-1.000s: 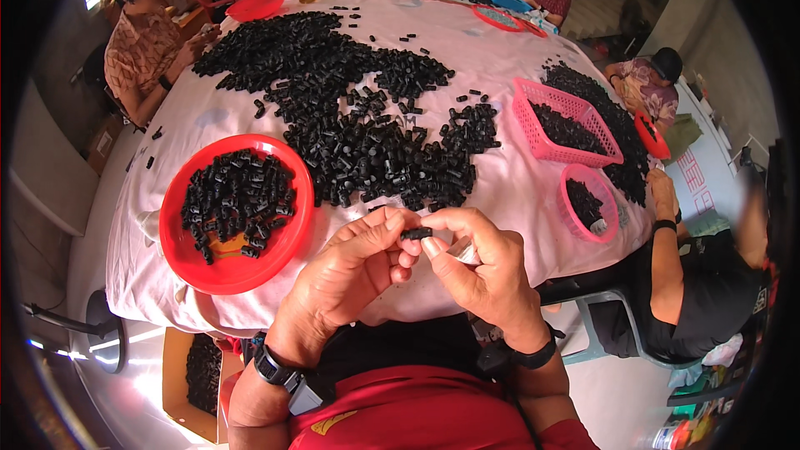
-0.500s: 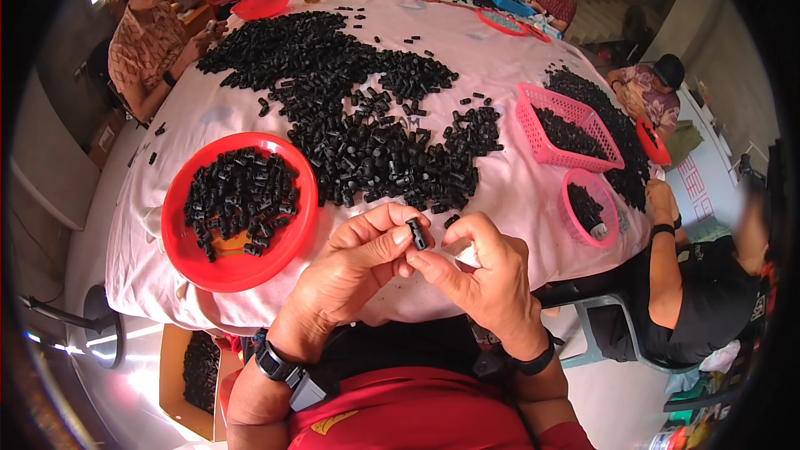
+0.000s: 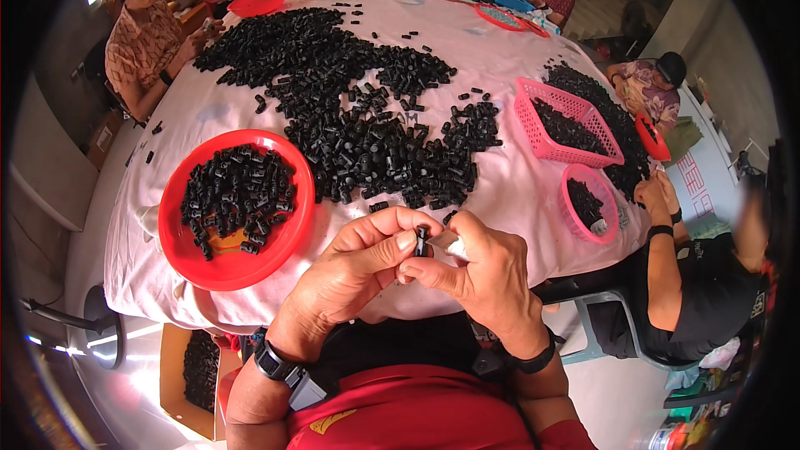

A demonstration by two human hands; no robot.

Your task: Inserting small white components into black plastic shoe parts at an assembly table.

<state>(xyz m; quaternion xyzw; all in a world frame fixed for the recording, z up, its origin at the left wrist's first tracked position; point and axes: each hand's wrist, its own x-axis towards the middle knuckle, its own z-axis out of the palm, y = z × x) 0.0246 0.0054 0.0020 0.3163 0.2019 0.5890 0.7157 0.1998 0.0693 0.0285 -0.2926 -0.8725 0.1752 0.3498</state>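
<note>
Over the table's front edge, my left hand [image 3: 354, 262] pinches a small black cylindrical plastic part [image 3: 422, 242] between thumb and fingertips. My right hand [image 3: 490, 271] closes round a small tool with a white grip [image 3: 457, 248]; its thin, blade-like end reaches the black part. The tool's exact kind is partly hidden by my fingers. Beyond my hands spreads a large heap of similar black parts [image 3: 358, 142]. To the left stands a red round tray [image 3: 171, 237] with many such parts in it.
A pink rectangular basket [image 3: 542, 150] and a pink round basket [image 3: 573, 221] hold black pieces at the right. Co-workers sit along both sides, one close at my right [image 3: 708, 292]. A cardboard box [image 3: 179, 421] of black parts is at the lower left.
The black part has turned more upright in my left fingers. My right hand's tool has shifted slightly left, its thin end now against the part.
</note>
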